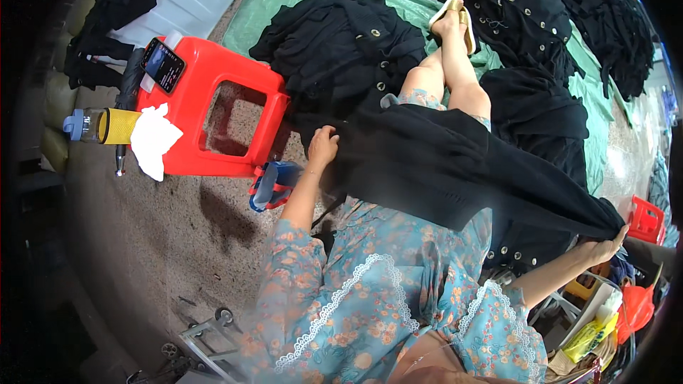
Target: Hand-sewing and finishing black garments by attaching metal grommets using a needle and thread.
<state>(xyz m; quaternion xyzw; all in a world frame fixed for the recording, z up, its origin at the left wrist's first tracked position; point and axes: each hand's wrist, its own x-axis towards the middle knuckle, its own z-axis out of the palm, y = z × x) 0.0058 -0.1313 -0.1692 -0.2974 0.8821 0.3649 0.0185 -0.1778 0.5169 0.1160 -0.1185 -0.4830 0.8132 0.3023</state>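
Where one long black fabric garment (420, 167) lies across the person's legs (468, 96), long axis left to right, the right hand (605, 250) pinches its gathered end and the left hand (324, 148) curls at the opposite edge, grip unclear.

Coming through to me at this end: red, plain bright red, on the stool (188, 128)! Right of it, I've got solid black all along the garment (420, 163), and black again on the heap (320, 43) just beyond the stool, dotted with pale metallic eyelets (376, 33). Past the stool, I see light green on the sheet (263, 11). Closer in, right of the stool, a dress (356, 306): teal scattered with orange flowers, edged in white lace (370, 260)! At the stool's left edge, white tissue (155, 139); beside that, a bottle (103, 126) sleeved in yellow, blue-capped. Around the stool, speckled grey-brown floor (171, 227).
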